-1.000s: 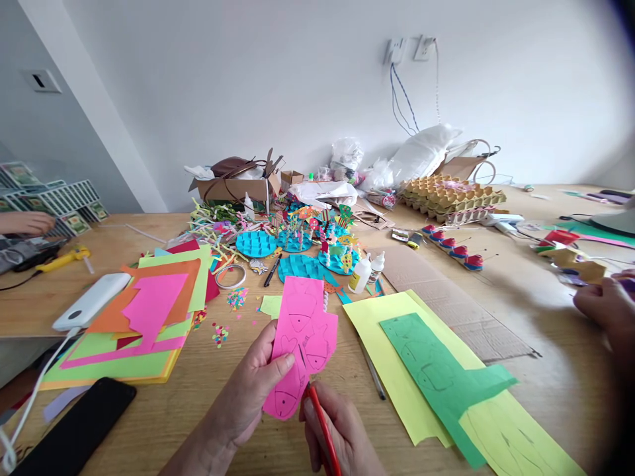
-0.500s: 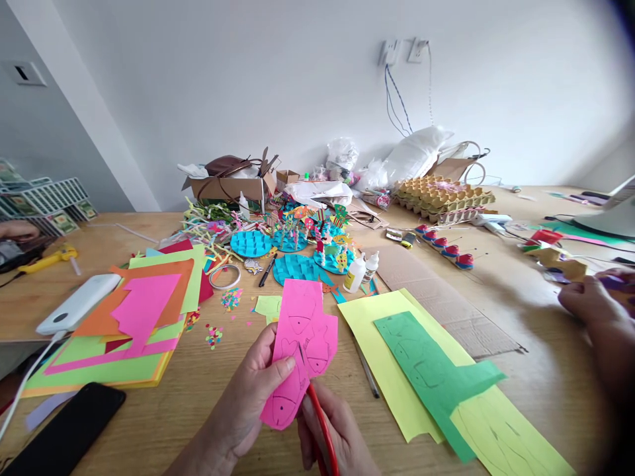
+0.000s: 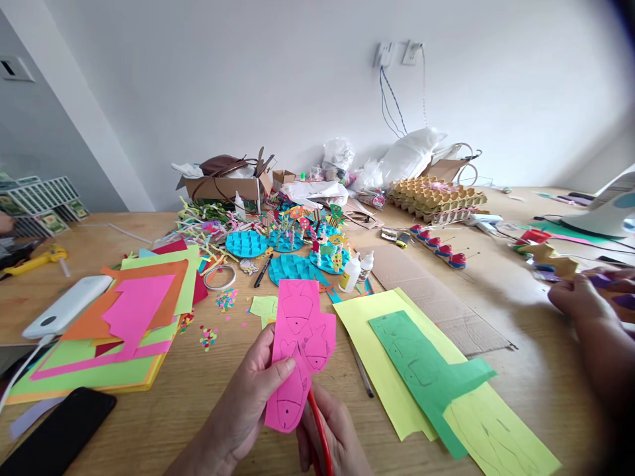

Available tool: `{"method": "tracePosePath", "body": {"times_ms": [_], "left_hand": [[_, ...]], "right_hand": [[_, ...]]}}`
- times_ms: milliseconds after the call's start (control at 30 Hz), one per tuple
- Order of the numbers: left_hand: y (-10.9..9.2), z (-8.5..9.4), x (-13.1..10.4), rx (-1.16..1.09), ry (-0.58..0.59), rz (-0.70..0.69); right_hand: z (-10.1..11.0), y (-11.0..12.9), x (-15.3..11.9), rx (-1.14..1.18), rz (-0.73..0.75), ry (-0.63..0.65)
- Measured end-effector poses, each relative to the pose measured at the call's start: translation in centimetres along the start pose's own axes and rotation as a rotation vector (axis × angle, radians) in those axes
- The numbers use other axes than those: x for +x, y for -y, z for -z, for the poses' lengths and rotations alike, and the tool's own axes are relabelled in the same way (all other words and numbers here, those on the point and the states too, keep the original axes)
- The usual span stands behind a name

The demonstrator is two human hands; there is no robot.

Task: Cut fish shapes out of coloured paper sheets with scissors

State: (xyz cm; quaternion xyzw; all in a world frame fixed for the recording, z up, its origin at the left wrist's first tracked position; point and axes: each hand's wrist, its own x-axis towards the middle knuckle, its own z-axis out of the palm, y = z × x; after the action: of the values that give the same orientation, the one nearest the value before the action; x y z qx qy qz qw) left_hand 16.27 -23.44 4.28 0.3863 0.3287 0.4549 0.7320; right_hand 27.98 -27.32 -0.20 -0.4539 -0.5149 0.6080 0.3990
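A pink sheet [image 3: 300, 304] with several fish outlines drawn on it is pinched between the thumb and fingers of my left hand [image 3: 258, 383]. My right hand [image 3: 332, 423] is closed around the red-handled scissors [image 3: 320, 430] at the sheet's lower right edge; the blades are mostly hidden by the paper. Right of my hands lie yellow sheets [image 3: 367, 344] and a green piece [image 3: 417, 357] with pencil drawings, and a pen [image 3: 364, 370] rests beside them.
Coloured paper [image 3: 133, 311], a white power bank [image 3: 69, 307] and a black phone [image 3: 64, 430] lie left. Glue bottles [image 3: 350, 274], blue discs [image 3: 292, 270] and flat cardboard [image 3: 426, 291] are beyond. Another person's hand [image 3: 580, 304] works at the right.
The view has shifted slightly, so the table items appear further left. The lower part of the pink sheet has turned a little, and my hands keep their hold on sheet and scissors.
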Motion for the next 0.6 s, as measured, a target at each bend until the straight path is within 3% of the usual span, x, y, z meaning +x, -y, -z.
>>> {"method": "tracePosePath", "body": {"times_ms": [600], "left_hand": [[-0.28,0.76,-0.04,0.043,0.078,0.041]], "right_hand": [[0.25,0.07,-0.29,-0.01,0.001,-0.013]]}}
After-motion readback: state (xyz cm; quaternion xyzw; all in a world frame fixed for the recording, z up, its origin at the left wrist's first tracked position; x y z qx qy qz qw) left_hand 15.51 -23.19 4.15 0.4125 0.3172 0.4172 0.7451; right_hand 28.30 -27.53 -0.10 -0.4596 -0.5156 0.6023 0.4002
